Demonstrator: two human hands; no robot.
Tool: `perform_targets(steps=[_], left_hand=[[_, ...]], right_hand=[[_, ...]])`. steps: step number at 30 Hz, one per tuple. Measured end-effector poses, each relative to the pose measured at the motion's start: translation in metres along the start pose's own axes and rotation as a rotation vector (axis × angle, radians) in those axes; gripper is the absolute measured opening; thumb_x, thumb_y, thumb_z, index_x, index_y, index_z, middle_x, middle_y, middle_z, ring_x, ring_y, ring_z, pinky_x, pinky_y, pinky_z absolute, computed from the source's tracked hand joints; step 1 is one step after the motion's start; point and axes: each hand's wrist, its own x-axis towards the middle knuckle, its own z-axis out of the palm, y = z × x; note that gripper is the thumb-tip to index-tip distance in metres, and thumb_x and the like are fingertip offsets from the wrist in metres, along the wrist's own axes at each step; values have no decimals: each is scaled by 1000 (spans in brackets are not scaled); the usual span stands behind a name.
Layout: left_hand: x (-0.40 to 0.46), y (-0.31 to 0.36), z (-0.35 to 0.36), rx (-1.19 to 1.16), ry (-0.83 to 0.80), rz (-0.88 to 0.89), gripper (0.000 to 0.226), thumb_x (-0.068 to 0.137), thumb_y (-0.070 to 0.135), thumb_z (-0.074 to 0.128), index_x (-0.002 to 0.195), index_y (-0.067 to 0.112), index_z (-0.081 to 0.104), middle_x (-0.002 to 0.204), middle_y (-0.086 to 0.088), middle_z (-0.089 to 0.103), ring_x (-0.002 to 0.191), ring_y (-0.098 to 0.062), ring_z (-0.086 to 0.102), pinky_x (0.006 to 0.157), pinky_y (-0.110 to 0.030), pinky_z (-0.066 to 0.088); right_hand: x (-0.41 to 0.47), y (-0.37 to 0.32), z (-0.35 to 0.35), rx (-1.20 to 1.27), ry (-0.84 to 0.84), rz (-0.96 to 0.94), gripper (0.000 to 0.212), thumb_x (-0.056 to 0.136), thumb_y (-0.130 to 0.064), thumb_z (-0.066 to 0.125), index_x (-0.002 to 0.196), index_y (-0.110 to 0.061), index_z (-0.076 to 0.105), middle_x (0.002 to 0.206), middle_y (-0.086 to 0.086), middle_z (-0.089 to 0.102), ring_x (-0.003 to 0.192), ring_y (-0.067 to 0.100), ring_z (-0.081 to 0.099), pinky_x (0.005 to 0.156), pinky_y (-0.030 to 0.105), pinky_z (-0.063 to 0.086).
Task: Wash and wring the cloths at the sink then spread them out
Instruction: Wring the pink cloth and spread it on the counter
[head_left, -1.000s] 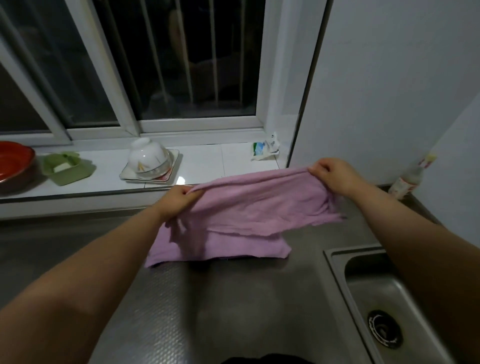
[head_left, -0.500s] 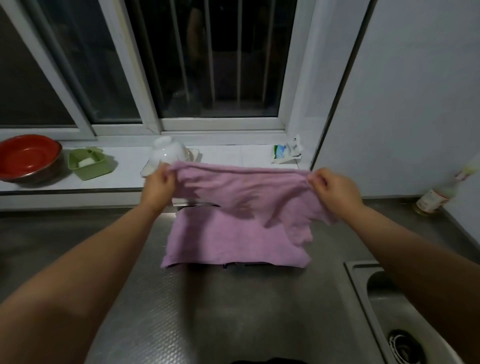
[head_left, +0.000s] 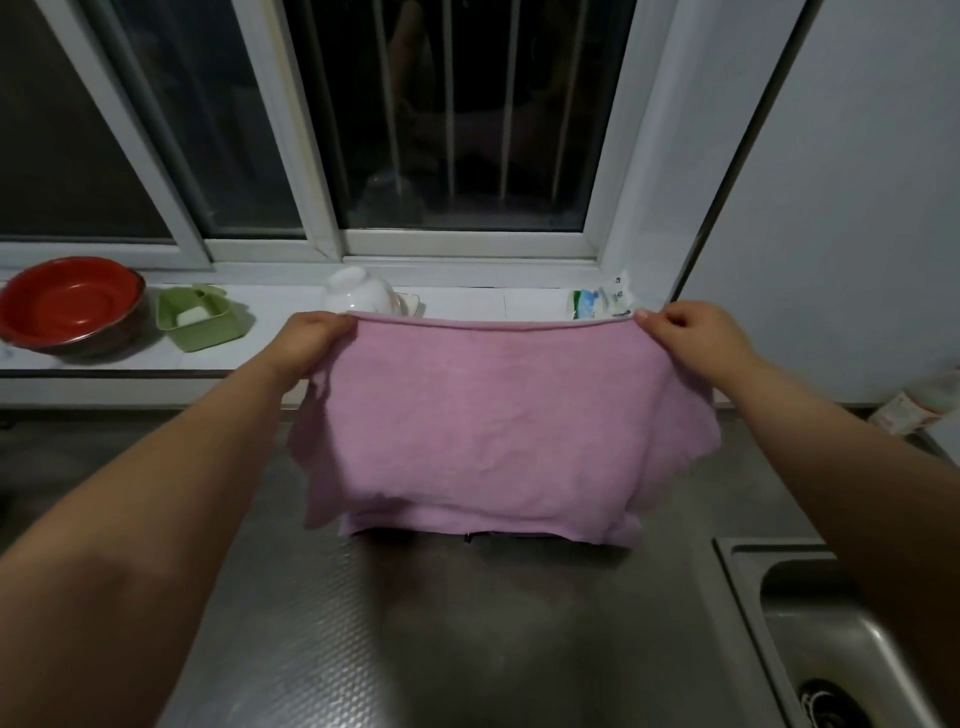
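Beside the steel sink (head_left: 810, 613), a pink cloth (head_left: 493, 421) hangs stretched above the table (head_left: 415, 623), its lower edge meeting the surface; the left hand (head_left: 311, 340) and right hand (head_left: 691, 338) each pinch a top corner. Behind, a red bowl (head_left: 70, 306) and green soap dish (head_left: 200, 319) line the windowsill.

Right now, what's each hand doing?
Left hand: closed, pinching the pink cloth at its top left corner.
Right hand: closed, pinching the cloth's top right corner.
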Motion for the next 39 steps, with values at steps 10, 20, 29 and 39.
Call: perform_targets(steps=[10,20,29,39], left_hand=[[22,-1,1,-132,31,144,15,94,13,59,82,13,68,53,8,55,53,-17,40,47,-20,34],[-27,-107,15,307,-448,-49,31,82,0,71,71,28,75,61,20,68,55,6,57,60,-4,43],[-64,-172,31,675,-354,-27,26,57,71,70,64,47,62,93,14,65,105,-12,61,99,-31,35],[-80,-180,57,1047,-150,70,58,87,74,30,89,33,71,108,-3,62,112,-32,49,91,-40,33]], right_hand=[[24,6,22,-131,268,-151,45,97,-44,41,60,-20,46,68,3,47,72,25,46,69,34,33],[-74,95,120,-321,-122,-114,50,94,-50,38,78,-17,73,76,6,60,71,22,51,64,33,40],[-132,119,163,-284,-161,13,25,89,-29,64,74,-14,75,74,13,62,68,34,58,61,34,44],[-156,125,162,-555,-316,-53,36,87,-48,49,83,-21,73,95,7,64,91,34,58,76,38,42]])
